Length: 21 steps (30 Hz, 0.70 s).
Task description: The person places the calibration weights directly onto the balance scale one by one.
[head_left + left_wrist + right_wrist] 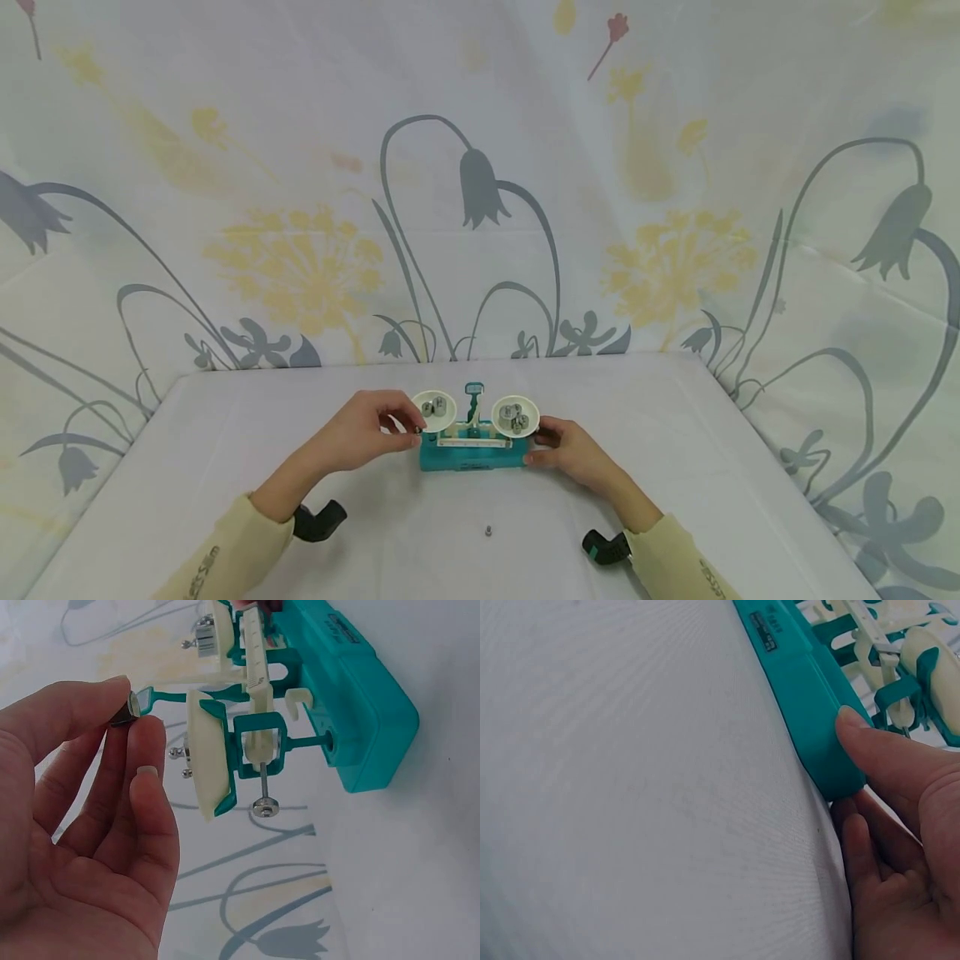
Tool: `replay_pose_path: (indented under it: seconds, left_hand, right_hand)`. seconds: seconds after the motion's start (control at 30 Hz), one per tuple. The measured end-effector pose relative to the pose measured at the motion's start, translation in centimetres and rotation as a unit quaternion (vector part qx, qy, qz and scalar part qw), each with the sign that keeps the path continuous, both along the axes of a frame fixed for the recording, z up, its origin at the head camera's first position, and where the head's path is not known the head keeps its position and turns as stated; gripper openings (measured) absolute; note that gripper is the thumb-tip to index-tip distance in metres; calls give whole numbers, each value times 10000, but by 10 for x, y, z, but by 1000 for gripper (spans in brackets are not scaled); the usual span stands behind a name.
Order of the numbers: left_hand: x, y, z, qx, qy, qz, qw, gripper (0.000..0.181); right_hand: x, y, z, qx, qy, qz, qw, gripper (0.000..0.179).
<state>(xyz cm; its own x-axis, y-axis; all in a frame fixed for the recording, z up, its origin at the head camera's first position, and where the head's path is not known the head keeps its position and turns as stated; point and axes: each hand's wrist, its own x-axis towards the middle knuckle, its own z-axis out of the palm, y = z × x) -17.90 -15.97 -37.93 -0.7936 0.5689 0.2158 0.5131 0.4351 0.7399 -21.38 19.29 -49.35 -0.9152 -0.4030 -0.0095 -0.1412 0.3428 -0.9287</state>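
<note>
A teal balance scale (474, 458) with two cream pans stands on the white table. Between thumb and index finger, my left hand (371, 429) pinches a small dark metal weight (126, 711) beside the left pan (433, 426); the fingers hide much of it. Metal weights (439, 406) stand in the left pan. Several more weights (516, 414) are in the right pan (533, 409). My right hand (572, 454) grips the right end of the scale's base (810, 712), thumb on its upper face and fingers curled at its end.
A single tiny metal weight (488, 531) is on the table (420, 550) in front of the scale. Black wrist devices (321, 522) show at both forearms. A flower-printed cloth (480, 275) hangs behind the table.
</note>
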Motion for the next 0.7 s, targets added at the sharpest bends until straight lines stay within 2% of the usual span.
replay_pose_path:
  seconds: [0.2,0.47,0.7]
  left_hand:
    - [-6,1,8,-46,44,-73,10000,12]
    - [-16,1,10,-215,-52,-24,9998,13]
    - [-24,2,11,-402,128,-111,9990,13]
  right_hand:
    - [-1,1,2,85,131,5,9999,66]
    - [0,0,1,59,61,-6,10000,67]
    - [0,0,-1,-33,65,68,10000,67]
